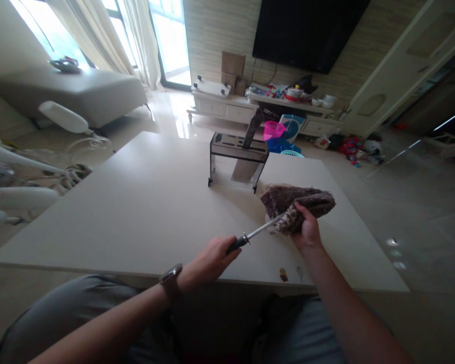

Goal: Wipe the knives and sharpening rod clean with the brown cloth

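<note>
My left hand is closed around the black handle of a sharpening steel, whose metal rod points up and to the right. The rod's far end goes into a brown, fuzzy cloth and is hidden there. My right hand grips that folded cloth, thumb on top, and wraps it about the rod. Beyond my hands stands a knife block with slots in its top and small dark feet. One dark-handled item sticks up out of it.
The white table spreads out before me. A small sticker lies at its near edge. White chairs stand at the left. Behind the table are a pink basket, a low TV cabinet and a wall television.
</note>
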Tool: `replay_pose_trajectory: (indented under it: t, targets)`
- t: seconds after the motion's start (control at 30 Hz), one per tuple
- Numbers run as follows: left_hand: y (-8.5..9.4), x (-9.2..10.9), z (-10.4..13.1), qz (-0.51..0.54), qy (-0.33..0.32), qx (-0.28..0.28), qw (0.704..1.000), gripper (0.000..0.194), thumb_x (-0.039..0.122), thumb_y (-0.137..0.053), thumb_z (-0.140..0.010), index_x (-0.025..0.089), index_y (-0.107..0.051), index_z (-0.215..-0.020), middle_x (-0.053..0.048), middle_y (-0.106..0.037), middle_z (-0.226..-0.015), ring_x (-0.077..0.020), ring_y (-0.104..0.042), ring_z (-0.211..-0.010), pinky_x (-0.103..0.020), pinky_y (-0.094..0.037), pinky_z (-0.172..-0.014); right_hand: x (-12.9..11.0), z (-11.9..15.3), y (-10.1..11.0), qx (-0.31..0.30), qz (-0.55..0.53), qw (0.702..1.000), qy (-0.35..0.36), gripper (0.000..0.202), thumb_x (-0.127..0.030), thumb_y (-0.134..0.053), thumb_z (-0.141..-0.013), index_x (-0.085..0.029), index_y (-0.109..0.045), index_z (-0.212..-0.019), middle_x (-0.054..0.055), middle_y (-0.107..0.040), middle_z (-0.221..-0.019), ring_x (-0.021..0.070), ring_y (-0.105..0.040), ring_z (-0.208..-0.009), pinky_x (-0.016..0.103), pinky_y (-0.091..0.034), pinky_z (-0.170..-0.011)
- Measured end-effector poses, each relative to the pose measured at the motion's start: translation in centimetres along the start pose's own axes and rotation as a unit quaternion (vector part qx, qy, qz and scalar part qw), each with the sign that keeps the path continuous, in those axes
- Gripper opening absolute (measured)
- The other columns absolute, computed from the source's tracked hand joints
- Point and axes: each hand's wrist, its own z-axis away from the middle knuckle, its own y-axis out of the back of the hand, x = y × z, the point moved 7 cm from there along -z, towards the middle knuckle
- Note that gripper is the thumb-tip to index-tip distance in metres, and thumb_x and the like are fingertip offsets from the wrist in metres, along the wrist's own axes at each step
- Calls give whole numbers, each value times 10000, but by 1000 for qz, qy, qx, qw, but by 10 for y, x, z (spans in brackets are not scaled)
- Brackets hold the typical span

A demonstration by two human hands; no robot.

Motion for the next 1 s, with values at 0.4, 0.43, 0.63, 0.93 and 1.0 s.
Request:
replay_pose_trajectory:
  t: [0.4,0.43,0.63,0.93,1.0]
  targets:
    - [-3,-13,-14,10,-22,74,997,120,291,-543,-946,190,-581,-998,-72,-706,-903,-177,-586,-736,-285,-391,-668,86,60,-22,-137,114,979,-102,331,-168,-896,-579,-200,-753,-875,30,-798,-903,214,-743,-803,342,-624,-755]
    - [-4,-13,-13,18,-23,65,997,141,308,-558,-942,185,-592,-1002,-74,-712,-913,-177,-592,-743,-284,-397,-671,88,62,-22,-136,124,978,-96,348,-160,-904,-565,-199,-755,-877,29,-798,-904,215,-744,-809,341,-621,-762]
    - [-5,-7,-11,59,-12,41,997,246,395,-550,-952,158,-605,-918,-3,-631,-789,-124,-483,-666,-254,-376,-624,66,51,-23,-105,111,987,-48,338,-146,-888,-584,-214,-741,-880,8,-793,-907,191,-742,-803,303,-620,-741]
    - [6,-1,-5,68,13,0,998,415,506,-397,-1019,170,-576,-853,18,-534,-696,-121,-438,-610,-263,-316,-567,13,10,-8,-33,48,998,4,262,-120,-828,-628,-218,-721,-846,-21,-768,-841,158,-712,-722,280,-623,-679]
    - [8,-1,-7,59,18,8,998,417,491,-379,-1026,176,-552,-815,18,-532,-673,-123,-438,-601,-266,-316,-567,24,13,-7,-34,50,998,-24,243,-137,-826,-638,-211,-724,-845,-20,-765,-824,152,-708,-712,271,-619,-678]
